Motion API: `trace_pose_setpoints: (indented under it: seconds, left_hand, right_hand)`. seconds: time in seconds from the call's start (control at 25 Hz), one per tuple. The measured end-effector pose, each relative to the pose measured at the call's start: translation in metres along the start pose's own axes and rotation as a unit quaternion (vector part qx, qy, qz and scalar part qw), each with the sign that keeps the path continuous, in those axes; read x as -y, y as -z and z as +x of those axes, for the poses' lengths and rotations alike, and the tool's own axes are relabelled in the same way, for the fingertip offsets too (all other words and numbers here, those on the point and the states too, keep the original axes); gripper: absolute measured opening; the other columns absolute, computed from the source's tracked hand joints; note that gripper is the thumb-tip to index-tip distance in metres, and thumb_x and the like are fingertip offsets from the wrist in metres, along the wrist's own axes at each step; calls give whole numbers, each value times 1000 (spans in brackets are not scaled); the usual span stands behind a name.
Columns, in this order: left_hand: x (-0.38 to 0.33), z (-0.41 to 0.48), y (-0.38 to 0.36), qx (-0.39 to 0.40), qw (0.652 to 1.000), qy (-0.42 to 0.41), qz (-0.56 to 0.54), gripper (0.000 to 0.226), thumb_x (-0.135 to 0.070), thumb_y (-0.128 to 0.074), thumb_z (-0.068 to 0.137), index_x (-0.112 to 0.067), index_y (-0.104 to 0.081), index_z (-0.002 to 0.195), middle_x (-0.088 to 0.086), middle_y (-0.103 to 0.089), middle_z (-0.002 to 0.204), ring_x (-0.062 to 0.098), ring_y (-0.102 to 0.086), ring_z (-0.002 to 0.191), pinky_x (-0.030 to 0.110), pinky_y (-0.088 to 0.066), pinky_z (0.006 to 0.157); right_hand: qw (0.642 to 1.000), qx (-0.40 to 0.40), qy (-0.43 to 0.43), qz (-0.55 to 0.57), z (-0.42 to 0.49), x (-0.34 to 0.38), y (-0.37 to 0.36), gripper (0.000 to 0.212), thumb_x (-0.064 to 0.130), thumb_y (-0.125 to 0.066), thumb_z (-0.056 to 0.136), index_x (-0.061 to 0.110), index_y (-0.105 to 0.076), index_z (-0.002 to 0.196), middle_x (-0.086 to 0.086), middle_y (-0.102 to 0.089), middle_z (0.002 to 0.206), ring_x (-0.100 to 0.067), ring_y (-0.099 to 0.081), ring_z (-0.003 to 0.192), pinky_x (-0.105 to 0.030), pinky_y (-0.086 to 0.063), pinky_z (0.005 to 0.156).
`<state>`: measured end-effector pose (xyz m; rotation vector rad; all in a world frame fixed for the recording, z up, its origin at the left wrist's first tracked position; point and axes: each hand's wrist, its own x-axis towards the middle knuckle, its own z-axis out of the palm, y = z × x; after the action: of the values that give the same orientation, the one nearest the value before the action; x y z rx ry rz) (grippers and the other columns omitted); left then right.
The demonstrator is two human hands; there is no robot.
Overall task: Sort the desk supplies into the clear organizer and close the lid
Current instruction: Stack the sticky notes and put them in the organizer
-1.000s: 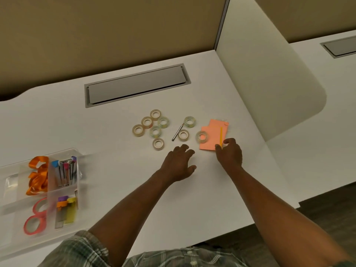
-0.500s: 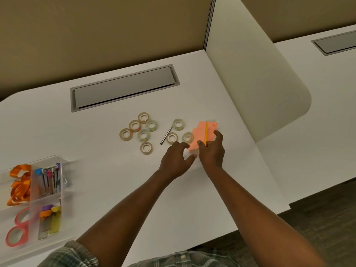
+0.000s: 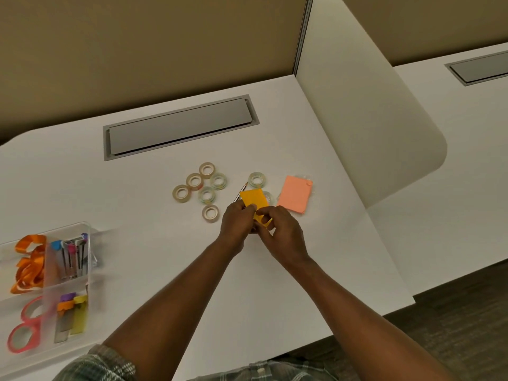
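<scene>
Both hands pinched yellow note pad: left hand on near-left edge, right hand on near corner, lifted clear of desk, probably for carrying. Clear organizer sat far left, well apart. Tape rolls, pink pad unsorted.

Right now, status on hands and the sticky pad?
Left hand and right hand both pinching yellow pad, lifted off desk. Pink pad and tape rolls still loose. Organizer far left, lid open. Path clear.
</scene>
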<state>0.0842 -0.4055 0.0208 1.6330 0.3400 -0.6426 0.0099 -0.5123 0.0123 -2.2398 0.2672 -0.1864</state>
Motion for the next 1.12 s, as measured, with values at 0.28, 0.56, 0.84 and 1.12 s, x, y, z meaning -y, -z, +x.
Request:
trace_pose_setpoints:
  seconds: [0.28,0.56,0.84,1.12]
  left_hand:
    - [10,-1,24,-26,999,30,26,32,-22,-57,98,-12,-55,128,4,-62,106,24,-65,89,36,-61,58]
    - [19,-6,44,-42,998,39,25,35,-25,-60,96,-13,-55,128,8,-61,114,29,-65,96,37,-60,62]
    - [13,-12,50,-75,995,-20,56,9,-26,-61,95,-21,-58,102,4,-62,102,25,-65,88,43,-62,64]
    - [9,-23,46,-7,996,4,-85,29,-40,-52,96,-17,-66,107,5,-76,94,27,-74,86,30,-59,59]
  right_hand:
    - [924,-149,-353,0,34,-50,20,44,42,-70,87,13,-58,117,-10,-66,110,-30,-64,103,-35,-48,82]
    - [889,-39,-456,-27,70,-70,30,44,47,-61,93,4,-71,99,-16,-72,108,-34,-67,103,-30,-44,79]
    - [956,-179,-226,59,37,-15,16,8,19,-66,88,14,-62,91,1,-67,84,-21,-63,78,-28,-44,71]
    - [998,-55,20,-19,-20,46,-26,13,17,-67,87,17,-62,100,5,-67,96,-17,-63,88,-32,-52,66]
